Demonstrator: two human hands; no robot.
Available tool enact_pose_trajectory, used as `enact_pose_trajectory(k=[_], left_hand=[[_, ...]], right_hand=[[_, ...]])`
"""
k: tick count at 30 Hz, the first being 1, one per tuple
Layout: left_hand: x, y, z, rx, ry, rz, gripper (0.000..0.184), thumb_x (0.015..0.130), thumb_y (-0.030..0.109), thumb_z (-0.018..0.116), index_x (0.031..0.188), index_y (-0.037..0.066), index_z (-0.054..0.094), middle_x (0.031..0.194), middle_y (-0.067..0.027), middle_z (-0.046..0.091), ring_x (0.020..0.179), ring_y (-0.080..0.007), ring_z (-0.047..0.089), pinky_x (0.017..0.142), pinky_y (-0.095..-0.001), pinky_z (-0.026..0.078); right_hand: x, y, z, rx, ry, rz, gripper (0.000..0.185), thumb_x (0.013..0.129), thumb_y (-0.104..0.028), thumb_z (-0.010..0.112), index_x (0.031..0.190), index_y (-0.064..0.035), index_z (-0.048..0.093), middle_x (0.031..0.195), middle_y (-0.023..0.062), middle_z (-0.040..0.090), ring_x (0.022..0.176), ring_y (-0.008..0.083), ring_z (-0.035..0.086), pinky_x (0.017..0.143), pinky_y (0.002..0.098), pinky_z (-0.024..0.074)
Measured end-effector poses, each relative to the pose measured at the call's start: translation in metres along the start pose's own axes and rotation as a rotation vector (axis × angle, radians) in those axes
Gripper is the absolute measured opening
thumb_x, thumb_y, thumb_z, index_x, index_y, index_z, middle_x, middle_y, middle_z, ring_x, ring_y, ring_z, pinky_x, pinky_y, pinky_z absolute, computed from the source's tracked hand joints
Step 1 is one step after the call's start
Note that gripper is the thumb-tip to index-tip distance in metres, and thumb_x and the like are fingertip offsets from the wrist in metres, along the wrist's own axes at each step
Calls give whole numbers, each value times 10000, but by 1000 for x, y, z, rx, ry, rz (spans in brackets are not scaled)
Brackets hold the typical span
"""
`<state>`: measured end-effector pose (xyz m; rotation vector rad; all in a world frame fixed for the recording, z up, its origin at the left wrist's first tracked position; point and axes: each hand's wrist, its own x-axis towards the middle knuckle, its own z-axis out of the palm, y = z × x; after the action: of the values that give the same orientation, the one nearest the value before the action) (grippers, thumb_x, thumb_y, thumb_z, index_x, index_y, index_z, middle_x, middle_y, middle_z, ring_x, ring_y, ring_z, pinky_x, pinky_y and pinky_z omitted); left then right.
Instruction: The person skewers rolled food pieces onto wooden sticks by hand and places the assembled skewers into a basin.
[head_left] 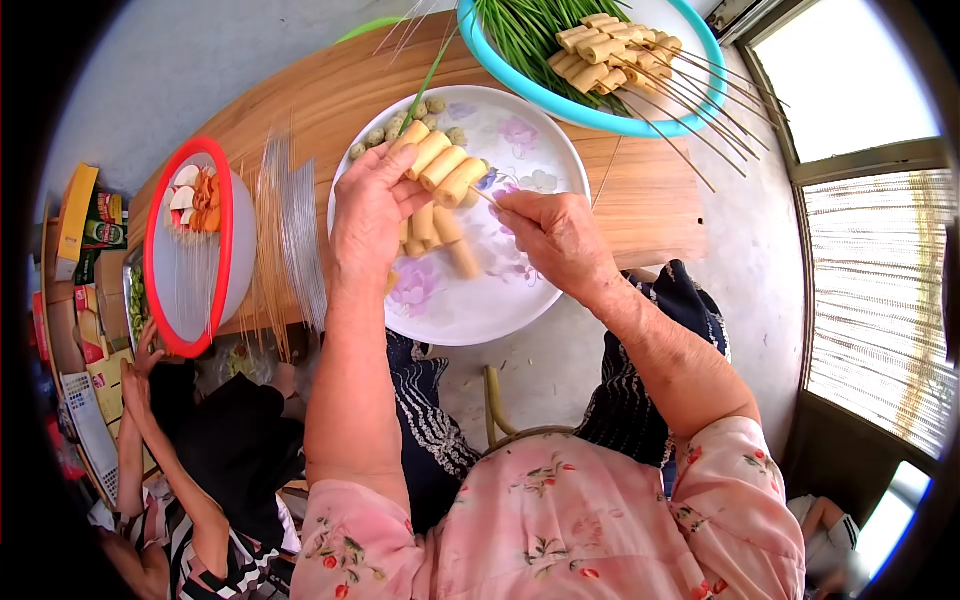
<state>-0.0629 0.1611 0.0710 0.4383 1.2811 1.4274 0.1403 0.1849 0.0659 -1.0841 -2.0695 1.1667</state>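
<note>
Above a white flower-patterned tray (540, 290), my left hand (378, 195) is closed around tan rolls (437, 165) threaded in a row on a stick. A green stalk rises from the row's far end. My right hand (560, 235) pinches the bare end of the stick (487, 197), to the right of the rolls. Loose rolls (440, 238) lie on the tray below my hands. Greenish speckled balls (457, 136) are at the tray's upper left, partly hidden by my left hand and the rolls.
A blue-rimmed basin (590, 112) at the top holds green stalks (520, 35) and skewered rolls (595, 50), their sticks jutting right. At left are a red-rimmed tub (228, 240) and bundled sticks (300, 235) on the wooden table (650, 205). A co-worker's arms (180, 450) show lower left.
</note>
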Motion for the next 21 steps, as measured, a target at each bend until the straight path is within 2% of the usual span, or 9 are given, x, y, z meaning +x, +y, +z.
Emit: enact_pose_trajectory(k=[3,4,7,8,12,15,21], left_hand=[[1,-1,2,11,38,18,318,865,120,590,1133,-44,537,1039,-136,622,902,-221,641,826,-329,520],[0,0,4,9,36,22,317,865,100,585,1135,-55,525,1049,-140,615,918,-230,638,838,-331,521],[3,1,3,-45,78,39,297,859,59,578,1134,-29,510,1069,-151,599,949,-258,624,847,-384,508],[2,3,2,-117,60,55,316,855,54,579,1149,-29,498,1087,-149,587,983,-258,607,855,-391,497],[8,5,-6,-182,125,79,328,868,91,580,1168,-12,497,1113,-150,576,1042,-259,572,876,-383,483],[4,9,2,-268,1,116,340,879,139,588,1171,-11,500,1120,-170,575,1003,-260,591,863,-377,492],[3,7,-3,-146,32,54,359,882,197,601,1153,-20,511,1012,-171,625,870,-238,636,779,-343,519]], right_hand=[[0,-2,-1,-57,20,-32,183,845,-117,607,952,27,640,667,165,620,567,230,591,578,314,476],[0,-3,-3,-116,17,-25,187,840,-131,610,955,13,646,752,197,636,648,315,618,616,342,489],[0,-2,-9,-206,55,-98,99,810,-129,602,854,-48,640,716,168,615,702,364,597,621,441,475],[-1,0,-13,-249,90,-148,100,813,-143,607,857,-61,643,734,151,625,710,351,601,628,435,478],[-3,-3,-36,-217,66,-107,108,810,-155,620,856,-64,653,728,143,627,691,338,603,611,415,481],[-1,-6,-48,-161,170,-111,105,802,-144,627,863,-66,665,734,150,631,669,336,605,590,399,482],[17,3,-74,-241,438,-3,164,794,-86,610,948,-86,667,674,172,612,615,341,601,562,387,471]])
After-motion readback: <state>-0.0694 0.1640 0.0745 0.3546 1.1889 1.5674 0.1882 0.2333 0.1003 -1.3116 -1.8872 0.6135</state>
